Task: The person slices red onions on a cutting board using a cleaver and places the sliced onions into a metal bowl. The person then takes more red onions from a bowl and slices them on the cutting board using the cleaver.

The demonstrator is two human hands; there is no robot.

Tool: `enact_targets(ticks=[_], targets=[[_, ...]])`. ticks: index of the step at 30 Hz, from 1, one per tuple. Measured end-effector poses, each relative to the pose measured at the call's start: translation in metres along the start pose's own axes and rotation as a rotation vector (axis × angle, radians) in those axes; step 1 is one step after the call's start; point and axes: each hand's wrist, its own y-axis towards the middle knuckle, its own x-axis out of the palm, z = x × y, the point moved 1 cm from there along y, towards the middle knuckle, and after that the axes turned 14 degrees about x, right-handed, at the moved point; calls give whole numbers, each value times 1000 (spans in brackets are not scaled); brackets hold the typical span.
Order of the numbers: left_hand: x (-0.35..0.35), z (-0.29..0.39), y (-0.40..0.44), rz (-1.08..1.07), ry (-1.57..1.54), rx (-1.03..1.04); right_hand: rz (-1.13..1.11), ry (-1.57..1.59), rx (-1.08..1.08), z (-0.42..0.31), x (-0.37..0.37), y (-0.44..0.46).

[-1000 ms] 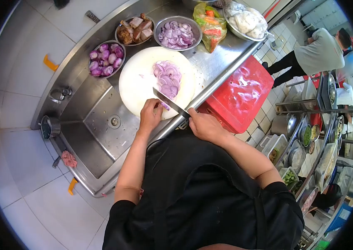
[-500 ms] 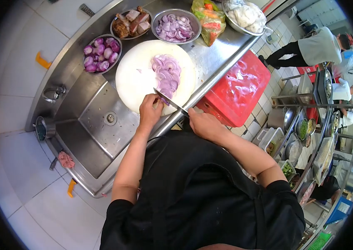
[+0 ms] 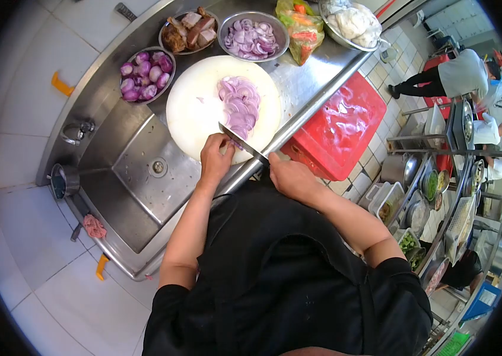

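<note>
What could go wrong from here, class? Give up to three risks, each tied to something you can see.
The left hand is close to the knife, so a slip might cut a finger. The cutting board seems to reach over the edge of the sink, so it might shift under pressure. The sliced onion on the board lies beside the blade, so pieces could get pushed about.

Left grip (image 3: 216,156) curled, fingers down; right grip (image 3: 291,177) clenched; bare forearms (image 3: 190,222) converging forward.
</note>
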Motion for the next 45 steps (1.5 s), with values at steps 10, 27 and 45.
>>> enact_targets(ticks=[10,27,45], targets=[[-7,3,4,-12,8,69,57,5,-57,15,21,27],[-4,0,1,-35,17,89,56,77,-35,8,2,-3],[-3,1,1,-22,37,110,16,92,-15,-3,6,10]])
